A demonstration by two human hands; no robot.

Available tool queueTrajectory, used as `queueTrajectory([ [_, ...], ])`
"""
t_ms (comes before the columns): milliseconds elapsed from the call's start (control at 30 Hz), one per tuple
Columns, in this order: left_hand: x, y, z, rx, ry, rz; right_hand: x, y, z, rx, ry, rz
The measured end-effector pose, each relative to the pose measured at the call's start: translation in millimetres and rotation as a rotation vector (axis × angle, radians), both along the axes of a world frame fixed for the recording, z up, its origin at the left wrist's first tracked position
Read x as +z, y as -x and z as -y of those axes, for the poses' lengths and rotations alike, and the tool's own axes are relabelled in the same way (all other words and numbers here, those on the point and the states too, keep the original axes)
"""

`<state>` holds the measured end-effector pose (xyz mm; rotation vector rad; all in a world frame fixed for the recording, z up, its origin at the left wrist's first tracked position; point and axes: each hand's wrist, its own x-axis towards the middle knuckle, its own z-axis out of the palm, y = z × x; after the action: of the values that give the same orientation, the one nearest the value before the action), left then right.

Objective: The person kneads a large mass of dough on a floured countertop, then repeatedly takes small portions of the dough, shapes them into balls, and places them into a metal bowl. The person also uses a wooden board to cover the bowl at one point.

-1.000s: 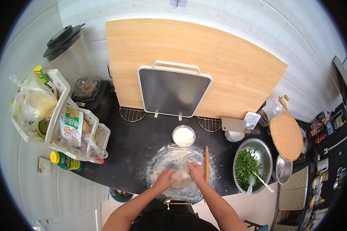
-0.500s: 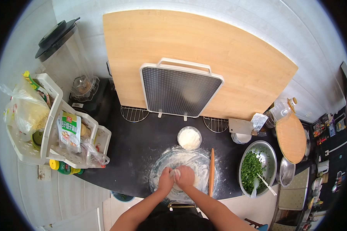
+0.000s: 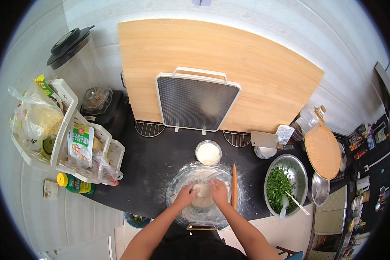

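My left hand (image 3: 184, 195) is closed on the left side of a pale lump of dough (image 3: 202, 190). My right hand (image 3: 219, 193) curls round its right edge, with the fingertips partly hidden. The dough is held just over a floury round clear board (image 3: 176, 184), where a paler patch lies under my hands. Along the board's right side lies a wooden rolling pin (image 3: 234, 184). Behind the board stands a small bowl of flour (image 3: 208, 153).
To the right is a steel bowl (image 3: 301, 177) of chopped greens with a spoon and chopsticks. A cleaver (image 3: 264, 140) rests on a container behind it. A large wooden board (image 3: 255, 78) and a dark tray (image 3: 195, 102) lean at the back. White baskets (image 3: 65, 143) stand left.
My hands have moved a little apart, so more of the dough shows between them. Before, they were pressed together over it. The whole view has shifted slightly.
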<state>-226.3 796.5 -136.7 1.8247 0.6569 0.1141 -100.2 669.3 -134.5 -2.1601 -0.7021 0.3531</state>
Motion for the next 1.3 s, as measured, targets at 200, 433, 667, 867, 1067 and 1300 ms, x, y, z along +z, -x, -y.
queueTrajectory([
  [200, -6, 18, -2, -0.032, 0.351, -0.003, -42, -10, 37, -0.283, -0.015, -0.508],
  [433, -14, 42, 17, -0.005, 0.404, 0.056, -43, 38, 7, -0.146, -0.26, -0.281],
  [667, 5, 45, 27, -0.003, -0.051, 0.037, 16, 74, 9, 0.048, 0.035, 0.053],
  [867, 4, 31, 22, 0.138, -0.117, -0.13, 7, 59, -19, 0.138, -0.113, 0.423],
  [1067, 27, -7, 22, 0.235, -0.049, -0.305, 2, 13, -52, 0.16, 0.333, 0.155],
  [1300, -21, 26, 13, 0.115, 0.457, 0.096, 10, 28, -9, 0.285, -0.163, 0.23],
])
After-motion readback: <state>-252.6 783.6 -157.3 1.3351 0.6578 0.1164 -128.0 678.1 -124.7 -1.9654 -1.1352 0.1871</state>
